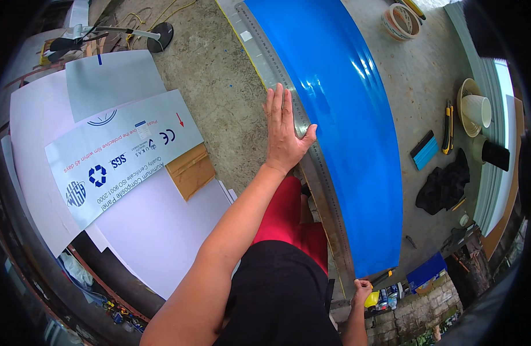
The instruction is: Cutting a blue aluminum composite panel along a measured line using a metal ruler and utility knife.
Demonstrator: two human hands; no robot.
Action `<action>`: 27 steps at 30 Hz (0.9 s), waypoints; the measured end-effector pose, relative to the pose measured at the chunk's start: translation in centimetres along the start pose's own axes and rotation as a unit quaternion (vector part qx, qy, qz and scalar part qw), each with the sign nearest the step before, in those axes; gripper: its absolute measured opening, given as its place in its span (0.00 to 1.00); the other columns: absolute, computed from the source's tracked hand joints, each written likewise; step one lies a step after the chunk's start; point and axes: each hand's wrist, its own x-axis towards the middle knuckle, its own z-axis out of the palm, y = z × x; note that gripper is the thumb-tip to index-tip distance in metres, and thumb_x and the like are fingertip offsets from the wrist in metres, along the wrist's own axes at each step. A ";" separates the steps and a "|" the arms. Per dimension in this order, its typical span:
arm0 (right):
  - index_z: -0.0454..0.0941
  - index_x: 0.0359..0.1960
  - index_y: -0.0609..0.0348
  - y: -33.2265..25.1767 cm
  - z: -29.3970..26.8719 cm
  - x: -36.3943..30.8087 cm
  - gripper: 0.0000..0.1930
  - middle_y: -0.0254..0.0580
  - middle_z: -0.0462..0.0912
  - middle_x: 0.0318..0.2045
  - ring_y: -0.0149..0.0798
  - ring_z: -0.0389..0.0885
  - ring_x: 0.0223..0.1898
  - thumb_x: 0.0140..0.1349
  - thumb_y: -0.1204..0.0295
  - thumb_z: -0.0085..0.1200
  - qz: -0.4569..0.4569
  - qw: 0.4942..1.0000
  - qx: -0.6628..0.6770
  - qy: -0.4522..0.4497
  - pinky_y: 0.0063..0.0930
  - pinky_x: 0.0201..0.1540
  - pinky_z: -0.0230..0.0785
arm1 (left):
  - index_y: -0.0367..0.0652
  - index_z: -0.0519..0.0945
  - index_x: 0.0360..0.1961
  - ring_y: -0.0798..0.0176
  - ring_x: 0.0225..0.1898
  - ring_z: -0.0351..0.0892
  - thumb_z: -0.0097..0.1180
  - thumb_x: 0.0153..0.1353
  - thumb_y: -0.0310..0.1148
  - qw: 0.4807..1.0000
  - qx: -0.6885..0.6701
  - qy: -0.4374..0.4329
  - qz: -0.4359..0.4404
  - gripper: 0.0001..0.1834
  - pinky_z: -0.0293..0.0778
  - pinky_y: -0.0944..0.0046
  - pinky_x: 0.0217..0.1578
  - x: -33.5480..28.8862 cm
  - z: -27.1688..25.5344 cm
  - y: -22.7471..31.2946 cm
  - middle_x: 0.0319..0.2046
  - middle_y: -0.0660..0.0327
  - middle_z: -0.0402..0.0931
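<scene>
A long glossy blue sheet lies along the table, with a long metal ruler on its left edge. My left hand presses flat on the ruler about midway, fingers extended and thumb spread toward the blue sheet. At the near end, by the sheet's lower left corner, my right hand has its fingers closed. A yellow and black utility knife sticks out to the right from these fingers. Its blade is too small to make out.
Right of the sheet lie a blue squeegee, another utility knife, a black cloth and a white cup. A tape roll sits farther off. Printed panels are stacked at left, near a fan.
</scene>
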 end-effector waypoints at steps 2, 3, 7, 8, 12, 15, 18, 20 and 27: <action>0.81 0.31 0.58 0.2 -0.1 0.0 0.12 0.31 0.82 0.30 0.29 0.76 0.34 0.52 0.80 0.75 0.002 1.000 0.003 0.000 0.27 0.42 0.70 | 0.37 0.49 0.83 0.30 0.83 0.38 0.63 0.67 0.53 1.000 -0.002 0.001 0.001 0.55 0.46 0.32 0.80 0.1 -0.1 0.1 0.83 0.43 0.42; 0.81 0.31 0.58 0.2 0.0 0.0 0.12 0.31 0.82 0.30 0.29 0.77 0.34 0.53 0.81 0.75 0.006 1.000 0.007 -0.002 0.27 0.42 0.70 | 0.38 0.48 0.83 0.30 0.83 0.38 0.63 0.67 0.53 1.000 -0.002 0.002 0.003 0.55 0.45 0.32 0.80 0.0 -0.1 0.0 0.83 0.43 0.42; 0.81 0.31 0.58 0.0 0.0 -0.2 0.12 0.31 0.82 0.30 0.29 0.77 0.34 0.53 0.81 0.75 0.010 1.000 0.007 -0.005 0.28 0.42 0.70 | 0.39 0.48 0.84 0.30 0.83 0.37 0.63 0.67 0.53 1.000 0.000 0.002 0.002 0.55 0.45 0.32 0.80 0.0 0.0 0.0 0.83 0.43 0.42; 0.81 0.31 0.58 -0.1 0.0 -0.2 0.12 0.31 0.82 0.30 0.29 0.77 0.34 0.53 0.81 0.75 0.010 1.000 0.012 -0.007 0.28 0.42 0.70 | 0.39 0.48 0.84 0.30 0.83 0.38 0.63 0.67 0.53 1.000 0.000 0.000 0.002 0.55 0.45 0.32 0.80 -0.1 0.0 0.0 0.83 0.43 0.43; 0.81 0.31 0.58 -0.1 -0.3 0.0 0.12 0.32 0.83 0.31 0.29 0.77 0.34 0.54 0.79 0.75 -0.006 1.000 -0.023 -0.013 0.27 0.42 0.70 | 0.39 0.48 0.84 0.29 0.83 0.38 0.63 0.67 0.54 1.000 -0.003 0.001 0.001 0.55 0.46 0.32 0.80 0.0 0.0 -0.1 0.83 0.43 0.43; 0.81 0.31 0.59 -0.3 -0.1 0.0 0.12 0.31 0.83 0.30 0.29 0.77 0.33 0.54 0.79 0.76 -0.007 1.000 -0.003 -0.013 0.27 0.41 0.70 | 0.39 0.48 0.84 0.29 0.83 0.38 0.63 0.67 0.54 1.000 0.002 0.001 0.002 0.55 0.45 0.32 0.80 0.1 0.0 0.0 0.83 0.43 0.43; 0.81 0.31 0.59 -0.5 0.1 -0.1 0.11 0.31 0.83 0.30 0.28 0.77 0.33 0.54 0.79 0.75 -0.018 1.000 -0.011 -0.010 0.26 0.41 0.70 | 0.39 0.48 0.84 0.29 0.83 0.39 0.63 0.67 0.54 1.000 0.001 0.001 0.000 0.55 0.46 0.32 0.80 0.2 -0.1 0.3 0.83 0.43 0.43; 0.81 0.31 0.58 -0.3 0.6 -0.1 0.11 0.29 0.81 0.30 0.27 0.76 0.33 0.55 0.79 0.75 -0.022 1.000 0.004 -0.003 0.25 0.40 0.69 | 0.39 0.48 0.84 0.31 0.83 0.38 0.63 0.67 0.56 1.000 0.010 -0.003 0.002 0.56 0.44 0.31 0.80 0.3 -0.1 0.3 0.83 0.43 0.43; 0.82 0.32 0.60 2.4 1.4 -0.3 0.11 0.28 0.81 0.29 0.26 0.76 0.32 0.56 0.75 0.77 -0.088 0.994 0.057 0.025 0.24 0.39 0.71 | 0.41 0.47 0.84 0.41 0.85 0.36 0.59 0.67 0.68 0.998 0.045 -0.039 -0.007 0.60 0.35 0.30 0.80 -0.8 -1.3 0.6 0.85 0.47 0.39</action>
